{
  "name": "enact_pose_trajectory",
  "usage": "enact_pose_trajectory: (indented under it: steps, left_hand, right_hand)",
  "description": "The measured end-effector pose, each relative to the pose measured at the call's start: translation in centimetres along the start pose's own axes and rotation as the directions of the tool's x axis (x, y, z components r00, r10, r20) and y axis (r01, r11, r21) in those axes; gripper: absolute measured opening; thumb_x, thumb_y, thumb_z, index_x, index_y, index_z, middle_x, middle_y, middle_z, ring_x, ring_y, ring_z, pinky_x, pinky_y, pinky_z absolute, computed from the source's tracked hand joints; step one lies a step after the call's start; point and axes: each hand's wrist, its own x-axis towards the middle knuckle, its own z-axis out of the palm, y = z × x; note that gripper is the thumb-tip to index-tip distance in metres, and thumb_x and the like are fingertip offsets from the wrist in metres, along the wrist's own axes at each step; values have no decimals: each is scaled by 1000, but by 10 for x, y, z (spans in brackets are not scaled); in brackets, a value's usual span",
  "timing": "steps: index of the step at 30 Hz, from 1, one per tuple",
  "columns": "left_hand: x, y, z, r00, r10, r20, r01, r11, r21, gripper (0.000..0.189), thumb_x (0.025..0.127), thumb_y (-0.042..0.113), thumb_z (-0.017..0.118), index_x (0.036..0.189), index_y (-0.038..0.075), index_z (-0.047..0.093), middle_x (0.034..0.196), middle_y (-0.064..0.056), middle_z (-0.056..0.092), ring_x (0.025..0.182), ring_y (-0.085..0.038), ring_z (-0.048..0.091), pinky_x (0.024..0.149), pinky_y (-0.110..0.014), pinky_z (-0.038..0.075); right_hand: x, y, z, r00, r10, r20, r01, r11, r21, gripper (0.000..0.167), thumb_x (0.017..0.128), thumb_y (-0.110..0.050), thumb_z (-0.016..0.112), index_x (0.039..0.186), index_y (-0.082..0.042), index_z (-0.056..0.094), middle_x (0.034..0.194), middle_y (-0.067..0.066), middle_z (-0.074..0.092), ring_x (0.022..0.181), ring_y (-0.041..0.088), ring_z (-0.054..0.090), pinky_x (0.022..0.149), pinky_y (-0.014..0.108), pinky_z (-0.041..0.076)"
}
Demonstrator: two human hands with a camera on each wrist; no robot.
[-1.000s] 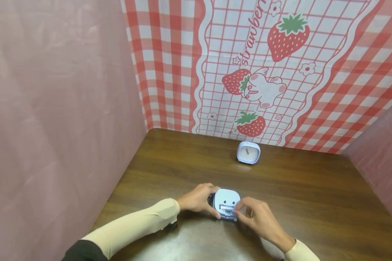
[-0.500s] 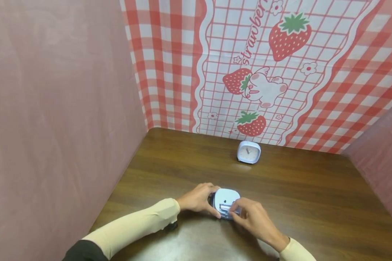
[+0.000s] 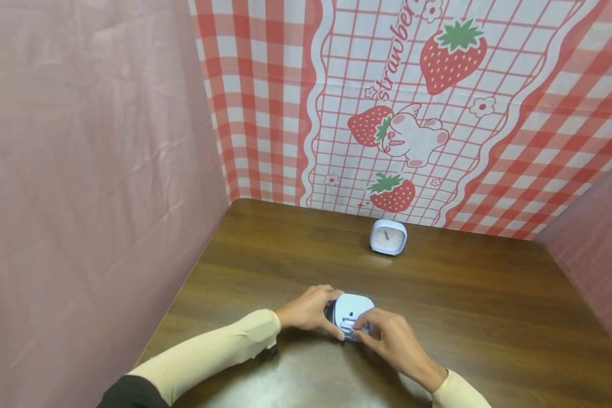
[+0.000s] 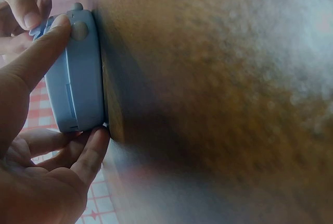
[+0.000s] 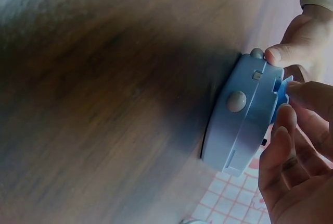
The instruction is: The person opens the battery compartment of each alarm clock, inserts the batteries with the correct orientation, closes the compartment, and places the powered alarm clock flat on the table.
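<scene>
A pale blue alarm clock (image 3: pixel 354 304) lies face down on the table, its back turned up with a battery compartment (image 3: pixel 348 324) near the front edge. My left hand (image 3: pixel 311 309) grips its left side; in the left wrist view the thumb presses one edge of the clock (image 4: pixel 83 83) and fingers hold the opposite one. Over the compartment, my right hand (image 3: pixel 395 340) pinches a small blue battery cover (image 5: pixel 283 92) between thumb and fingertips, tilted against the clock's back. The fingers partly hide the compartment, so its contents are unclear.
A second pale blue clock (image 3: pixel 388 237) stands upright toward the back of the wooden table (image 3: pixel 489 294). Behind it hangs a strawberry-print checked cloth (image 3: pixel 265 113). Pink cloth (image 3: pixel 92 170) walls the left side, and more closes off the right.
My right hand has moved a little left, farther over the clock's back and compartment, still pinching the cover. My left hand and the clock have stayed in place.
</scene>
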Motion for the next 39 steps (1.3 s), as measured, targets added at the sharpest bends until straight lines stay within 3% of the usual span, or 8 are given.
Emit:
enact_pose_trajectory:
  steps: [10,20,29,35,39]
  left_hand:
    - [-1,-2,1,1000,16,-6,-16,1000,7,101,68,54,92,145,1,55,124,-5,66,111,-14,59,99,-28,49]
    - [-1,-1,1,1000,8,-3,-8,1000,-5,101,68,54,92,146,1,55,125,-5,66,110,-14,59,99,-28,49]
    - [0,-1,1,1000,15,-7,-15,1000,-10,100,67,53,93,144,2,57,123,-4,66,108,-12,58,97,-27,48]
    - [-1,0,1,1000,5,0,-5,1000,-6,100,68,54,93,146,2,55,126,-4,66,111,-13,59,99,-29,49]
    - [-2,1,1,1000,1,-1,-1,1000,-7,98,67,54,93,145,5,57,125,-3,66,110,-13,59,98,-29,49]
  right_hand:
    - [3,-1,4,1000,-15,3,15,1000,7,25,75,-9,90,88,-23,73,90,-15,70,66,-4,52,58,18,46]
    - [2,-2,1,999,4,34,-3,999,-50,25,76,-10,89,85,-25,71,88,-17,66,63,-4,50,54,17,43]
    - [4,2,-7,996,-61,70,65,996,-59,22,77,-12,88,85,-24,72,87,-18,66,65,-3,54,56,17,46]
    - [4,1,-6,995,-86,53,91,990,-106,23,77,-12,89,85,-25,72,90,-18,68,69,-2,57,59,20,49]
    - [4,2,-7,994,-81,76,87,993,-80,23,78,-12,88,86,-26,71,88,-19,65,67,-2,55,57,18,47]
